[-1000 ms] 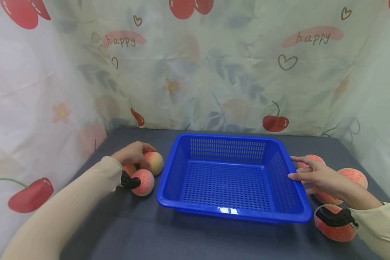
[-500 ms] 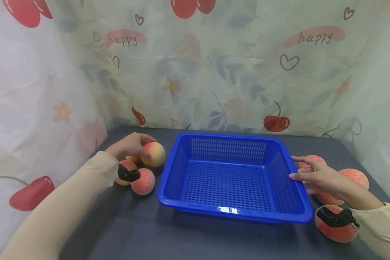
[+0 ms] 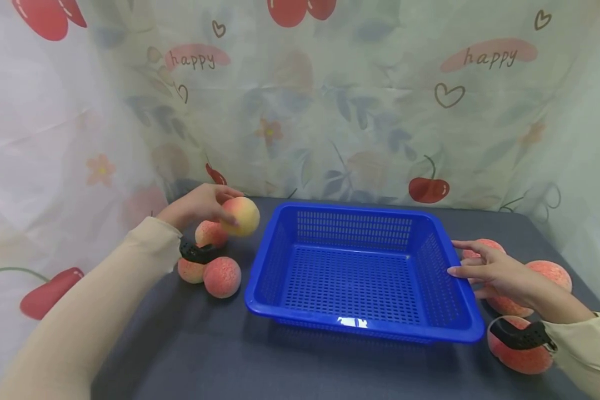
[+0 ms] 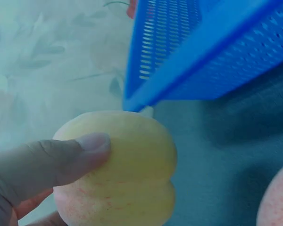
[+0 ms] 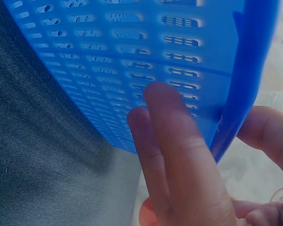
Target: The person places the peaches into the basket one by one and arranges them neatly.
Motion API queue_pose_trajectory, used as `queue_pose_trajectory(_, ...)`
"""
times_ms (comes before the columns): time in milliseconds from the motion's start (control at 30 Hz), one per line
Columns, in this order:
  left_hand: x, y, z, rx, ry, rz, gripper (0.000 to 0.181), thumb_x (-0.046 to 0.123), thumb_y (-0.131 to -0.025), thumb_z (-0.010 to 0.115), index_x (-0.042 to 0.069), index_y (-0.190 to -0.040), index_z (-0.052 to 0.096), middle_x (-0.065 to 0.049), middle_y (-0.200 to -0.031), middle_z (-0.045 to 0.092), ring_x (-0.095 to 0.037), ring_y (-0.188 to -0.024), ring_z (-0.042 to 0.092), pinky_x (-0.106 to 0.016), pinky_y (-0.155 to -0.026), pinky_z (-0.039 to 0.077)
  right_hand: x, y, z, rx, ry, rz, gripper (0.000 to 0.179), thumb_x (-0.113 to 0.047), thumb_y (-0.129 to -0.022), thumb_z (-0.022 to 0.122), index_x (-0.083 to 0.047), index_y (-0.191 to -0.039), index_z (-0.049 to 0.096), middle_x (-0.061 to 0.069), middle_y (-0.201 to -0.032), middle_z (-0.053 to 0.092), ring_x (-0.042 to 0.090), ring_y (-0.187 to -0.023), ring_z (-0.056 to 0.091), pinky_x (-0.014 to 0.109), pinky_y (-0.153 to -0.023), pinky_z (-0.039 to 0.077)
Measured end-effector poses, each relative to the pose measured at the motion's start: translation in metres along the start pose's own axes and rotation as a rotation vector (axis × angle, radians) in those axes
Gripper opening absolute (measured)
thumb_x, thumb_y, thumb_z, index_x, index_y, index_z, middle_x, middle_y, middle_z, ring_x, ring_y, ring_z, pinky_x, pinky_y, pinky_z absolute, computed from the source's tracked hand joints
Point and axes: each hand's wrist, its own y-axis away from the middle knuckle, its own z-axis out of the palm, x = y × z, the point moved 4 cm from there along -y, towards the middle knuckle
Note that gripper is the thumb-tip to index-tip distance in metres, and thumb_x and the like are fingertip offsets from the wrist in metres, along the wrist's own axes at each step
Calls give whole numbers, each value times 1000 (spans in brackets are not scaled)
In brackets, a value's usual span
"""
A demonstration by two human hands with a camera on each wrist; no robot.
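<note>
Dark tabletop [image 3: 300,369] bears one basket [image 3: 360,328], seven peaches [image 3: 222,278]; left fingers [image 3: 227,191] hold another [image 3: 246,216].

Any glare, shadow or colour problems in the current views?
Head view: a small white glare patch on the near rim of the blue plastic basket, with soft shadow on the dark tabletop below it; left wrist view: bluish cast, peach cut off by the bottom edge; right wrist view: bluish too, fingers looming large in the foreground.

Room above basket [image 3: 350,283], rim [image 3: 266,253] (left) intervening
</note>
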Motion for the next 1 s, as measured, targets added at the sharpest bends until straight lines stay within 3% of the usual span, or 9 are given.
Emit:
queue_pose_trajectory(367, 26, 3, -9, 32, 50, 15, 71, 17, -78, 80, 9, -141, 48, -20, -144, 48, -33, -121, 54, -40, -94, 49, -1, -2, -1, -24, -30, 16, 86, -16, -100, 54, 3, -151, -12, 9, -116, 66, 32, -97, 70, 55, -79, 55)
queue_pose_trajectory(733, 46, -1, -12, 58, 78, -44, 71, 17, -79, 80, 14, -142, 48, -16, -148, 42, -33, -122, 53, -39, -88, 55, -2, -2, 0, -35, -29, 19, 85, -16, -100, 53, 3, -151, -12, 12, -119, 64, 33, -98, 69, 56, -78, 55)
queue_pose_trajectory(1000, 74, -5, -3, 57, 108, 45, 70, 13, -76, 82, 17, -139, 51, -12, -145, 46, -30, -118, 56, -41, -89, 55, 0, -1, 0, 20, 5, 34, 87, -18, -99, 57, 3, -151, -9, 19, -123, 60, 33, -97, 70, 55, -78, 56)
